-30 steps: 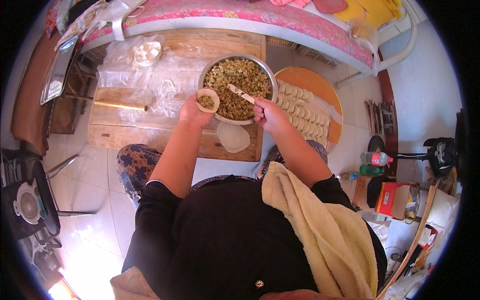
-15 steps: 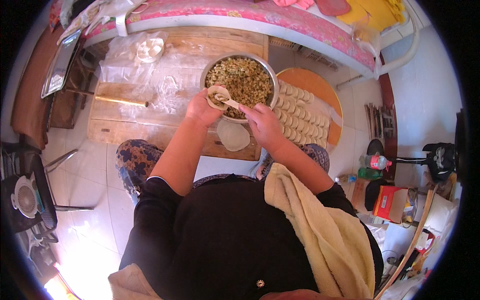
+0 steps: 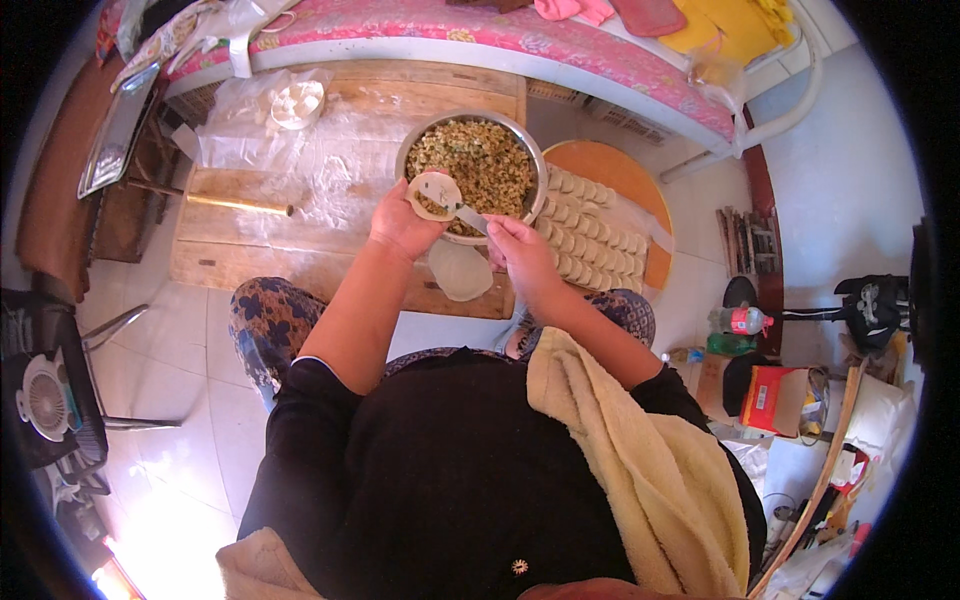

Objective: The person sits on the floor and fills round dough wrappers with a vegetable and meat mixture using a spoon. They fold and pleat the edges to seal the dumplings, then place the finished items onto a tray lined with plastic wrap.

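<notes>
In the palm of my left hand [image 3: 398,228] lies a round dumpling wrapper [image 3: 428,211] with some chopped filling on it. My right hand [image 3: 524,258] pinches the handle of a pale spoon [image 3: 470,216], whose far end lies over the wrapper; its exact shape is hard to make out. Just behind both hands stands a steel bowl [image 3: 543,172] heaped with chopped filling [image 3: 478,150]. Below the wrapper, near the table's front edge, a stack of flat round wrappers [image 3: 461,272] rests on the wood.
Rows of shaped dumplings [image 3: 590,235] cover a round board [image 3: 640,190] at the right. On the wooden table [image 3: 240,260] are a rolling pin [image 3: 240,205], a plastic sheet [image 3: 240,145] and a white bowl [image 3: 298,104] of pale pieces. A bed [image 3: 420,42] borders the far side.
The spoon has turned and its tip sits differently over the wrapper. My right hand has shifted slightly left and down. The whole view has moved a little.
</notes>
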Tool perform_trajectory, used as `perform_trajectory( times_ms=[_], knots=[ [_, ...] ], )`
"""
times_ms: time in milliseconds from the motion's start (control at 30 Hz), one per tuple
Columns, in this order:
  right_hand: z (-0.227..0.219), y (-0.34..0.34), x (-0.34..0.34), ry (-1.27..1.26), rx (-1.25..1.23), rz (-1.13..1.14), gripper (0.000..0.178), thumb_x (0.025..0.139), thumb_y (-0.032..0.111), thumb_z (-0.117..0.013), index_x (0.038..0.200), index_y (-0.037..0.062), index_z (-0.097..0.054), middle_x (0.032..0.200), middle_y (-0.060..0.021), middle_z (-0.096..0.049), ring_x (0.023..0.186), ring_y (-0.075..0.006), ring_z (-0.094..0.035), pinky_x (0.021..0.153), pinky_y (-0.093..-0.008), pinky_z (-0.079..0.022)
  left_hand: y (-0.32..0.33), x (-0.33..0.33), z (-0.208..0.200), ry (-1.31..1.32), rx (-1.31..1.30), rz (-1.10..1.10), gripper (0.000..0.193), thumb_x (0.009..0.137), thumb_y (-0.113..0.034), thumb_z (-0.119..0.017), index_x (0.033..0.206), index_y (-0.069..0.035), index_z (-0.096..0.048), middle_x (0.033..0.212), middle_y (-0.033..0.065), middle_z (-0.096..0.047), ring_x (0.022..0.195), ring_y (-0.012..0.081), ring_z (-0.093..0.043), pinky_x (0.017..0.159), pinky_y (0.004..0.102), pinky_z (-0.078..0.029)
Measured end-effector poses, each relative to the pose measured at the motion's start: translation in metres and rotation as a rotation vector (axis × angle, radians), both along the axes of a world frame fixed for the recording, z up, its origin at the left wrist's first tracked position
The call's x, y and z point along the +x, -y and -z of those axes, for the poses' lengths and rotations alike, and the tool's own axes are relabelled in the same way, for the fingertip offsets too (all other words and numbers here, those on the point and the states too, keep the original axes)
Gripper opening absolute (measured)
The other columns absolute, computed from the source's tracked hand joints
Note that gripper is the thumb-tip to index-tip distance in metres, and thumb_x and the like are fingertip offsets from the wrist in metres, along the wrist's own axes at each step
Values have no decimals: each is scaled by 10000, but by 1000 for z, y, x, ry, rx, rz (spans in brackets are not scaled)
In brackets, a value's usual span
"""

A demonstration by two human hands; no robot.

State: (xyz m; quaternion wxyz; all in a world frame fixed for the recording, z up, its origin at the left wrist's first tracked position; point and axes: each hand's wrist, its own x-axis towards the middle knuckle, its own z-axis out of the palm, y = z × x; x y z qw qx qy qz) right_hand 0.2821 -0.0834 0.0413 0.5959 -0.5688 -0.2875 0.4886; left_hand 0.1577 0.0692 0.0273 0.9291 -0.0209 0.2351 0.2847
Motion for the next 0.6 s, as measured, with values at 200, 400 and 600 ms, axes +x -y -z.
perform_trajectory(
  times_ms=[200, 400, 600],
  knots=[
    [2, -4, -20, -284, -126, 95, 220, 959, 189, -493, 1083, 35, -590, 624, 81, -390, 524, -47, -340, 494, -230, -300, 9, 0, -16, 19, 16, -23, 659, 994, -490, -111, 1158, -11, -533, 1160, 147, -575, 1120, 296, -506, 1024, 447, -362],
    [-18, 18, -4, -255, -253, -17, 205, 935, 186, -540, 1075, 42, -578, 599, 86, -376, 480, -35, -311, 461, -208, -277, 1, -14, -10, 47, -28, -129, 686, 987, -517, -135, 1146, 26, -522, 1130, 159, -578, 1110, 302, -510, 1023, 425, -373],
    [-1, 31, 57, 520, -81, 77, 200, 926, 192, -536, 978, 32, -645, 630, -15, -505, 597, -149, -506, 558, -315, -428, 4, -37, -36, 39, 30, -154, 682, 984, -527, -172, 1257, 35, -447, 1263, 188, -517, 1183, 329, -471, 1047, 481, -337]
  ],
)
